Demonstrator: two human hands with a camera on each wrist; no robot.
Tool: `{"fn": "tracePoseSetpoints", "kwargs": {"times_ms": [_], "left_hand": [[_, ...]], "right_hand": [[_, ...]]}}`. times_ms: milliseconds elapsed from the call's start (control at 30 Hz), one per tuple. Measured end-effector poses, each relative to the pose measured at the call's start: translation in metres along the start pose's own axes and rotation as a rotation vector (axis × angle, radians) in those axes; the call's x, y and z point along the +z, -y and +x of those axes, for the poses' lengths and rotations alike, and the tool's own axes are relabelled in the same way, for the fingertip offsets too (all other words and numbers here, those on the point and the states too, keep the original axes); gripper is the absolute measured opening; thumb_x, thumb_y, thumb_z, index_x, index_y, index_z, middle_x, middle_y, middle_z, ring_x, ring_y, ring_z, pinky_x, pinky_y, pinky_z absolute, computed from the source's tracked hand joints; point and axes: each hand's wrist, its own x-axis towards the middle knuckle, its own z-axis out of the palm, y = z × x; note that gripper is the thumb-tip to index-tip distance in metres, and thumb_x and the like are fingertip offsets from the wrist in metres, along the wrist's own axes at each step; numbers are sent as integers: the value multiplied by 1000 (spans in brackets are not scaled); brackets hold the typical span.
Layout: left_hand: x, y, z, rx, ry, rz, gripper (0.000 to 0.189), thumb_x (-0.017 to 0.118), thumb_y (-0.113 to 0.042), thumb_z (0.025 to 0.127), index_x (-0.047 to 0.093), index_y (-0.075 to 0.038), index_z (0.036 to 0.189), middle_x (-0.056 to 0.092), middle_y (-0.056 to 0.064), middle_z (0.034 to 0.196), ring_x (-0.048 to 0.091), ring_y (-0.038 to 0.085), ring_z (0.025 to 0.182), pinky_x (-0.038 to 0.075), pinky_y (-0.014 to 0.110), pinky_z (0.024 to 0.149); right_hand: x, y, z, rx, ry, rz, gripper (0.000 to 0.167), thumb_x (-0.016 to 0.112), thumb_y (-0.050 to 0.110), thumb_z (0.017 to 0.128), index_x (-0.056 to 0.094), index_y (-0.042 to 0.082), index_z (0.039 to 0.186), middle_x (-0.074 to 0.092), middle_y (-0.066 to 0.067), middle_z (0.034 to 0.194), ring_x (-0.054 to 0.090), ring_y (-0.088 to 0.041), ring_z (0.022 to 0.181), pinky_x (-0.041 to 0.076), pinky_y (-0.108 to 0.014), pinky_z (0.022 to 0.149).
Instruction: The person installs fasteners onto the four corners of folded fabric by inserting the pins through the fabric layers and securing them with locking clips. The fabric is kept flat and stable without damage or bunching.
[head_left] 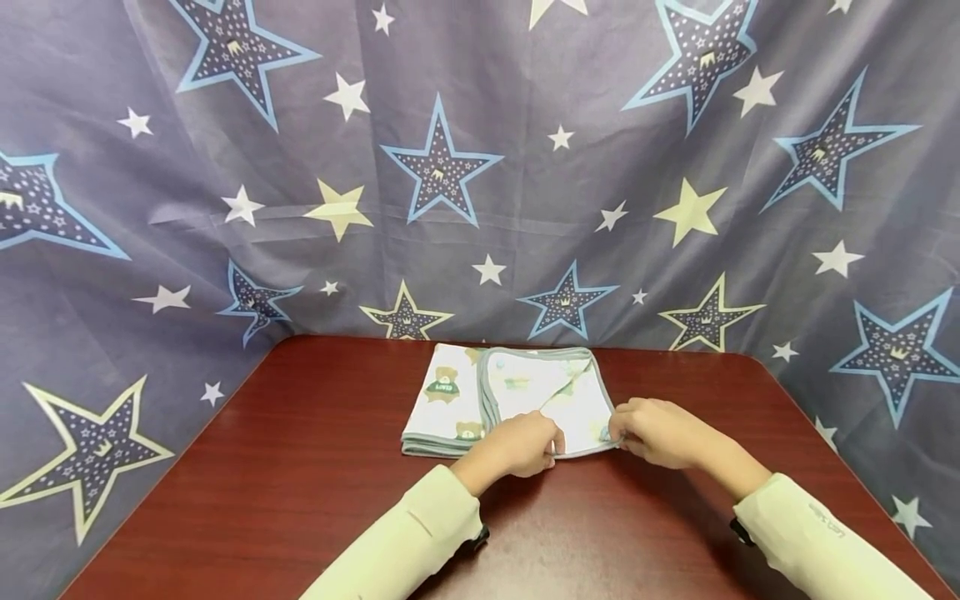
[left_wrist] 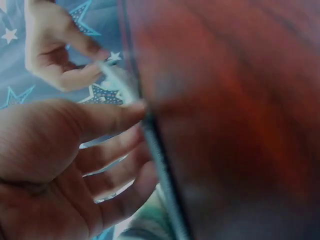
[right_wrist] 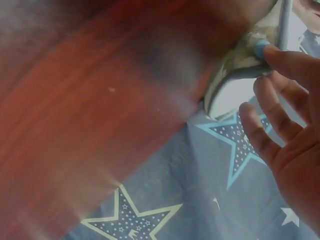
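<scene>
A white cloth [head_left: 517, 387] with printed bears and grey-green edging lies folded in layers toward the table's far side. Its right part is folded over the left, and a diagonal crease crosses the top layer. My left hand [head_left: 522, 442] pinches the near edging between thumb and fingers, close to the middle of the cloth. At the near right corner, my right hand [head_left: 660, 432] pinches the edging too. In the right wrist view, the thumb and index finger [right_wrist: 280, 55] hold that corner. The left wrist view shows the edging [left_wrist: 162, 175] running past the left fingertips.
The dark red wooden table [head_left: 300, 467] reaches back to a grey-blue curtain [head_left: 480, 242] printed with stars, which also hangs along both sides. Light sleeves cover both forearms, with a dark band [head_left: 738, 531] at the right cuff.
</scene>
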Motion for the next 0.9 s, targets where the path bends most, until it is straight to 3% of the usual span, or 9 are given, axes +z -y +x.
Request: {"fn": "tracePoseSetpoints", "kwargs": {"times_ms": [233,333,467,600,700,800,900], "left_hand": [[-9,0,-6,122,142,52,31,80,-31,90,76,-17,117,72,-6,102,64,6,100,48,20,92],[-11,6,-9,151,161,-15,31,77,-31,93,75,-15,120,73,-5,106,65,6,104,48,20,94],[-16,19,-18,183,160,-195,29,73,-26,96,75,-10,121,75,-5,106,67,5,100,49,19,90],[-27,42,-30,216,95,-348,28,69,-20,98,73,-6,121,75,-3,106,68,4,94,51,20,86],[-38,64,-39,231,4,-384,25,65,-17,99,73,-4,119,75,-1,108,66,5,93,52,25,85],[-48,86,-45,198,-87,-399,22,63,-16,100,74,-3,115,75,0,106,66,7,90,53,29,84],[-49,111,-50,113,-188,-394,21,64,-18,101,75,-4,112,75,0,103,66,10,90,54,31,82]], "right_hand": [[4,0,-5,21,93,49,26,79,1,81,69,24,84,60,21,80,54,-5,77,48,-29,65],[1,1,-5,37,127,56,23,79,2,82,73,25,86,63,21,82,58,-7,78,51,-31,66],[-6,2,-4,36,149,56,21,78,5,83,77,25,89,66,22,83,60,-6,78,53,-33,68],[-11,4,-1,6,105,63,17,78,8,85,77,23,91,64,22,83,58,-2,77,52,-32,68],[-13,4,2,-10,54,48,13,78,9,86,76,21,92,63,21,84,58,-1,77,53,-31,68],[-14,4,7,-18,21,28,11,78,11,87,75,21,91,63,20,84,59,-1,78,53,-30,69],[-14,5,12,-28,0,32,12,77,10,88,74,21,90,62,18,83,58,-3,76,52,-29,68]]}}
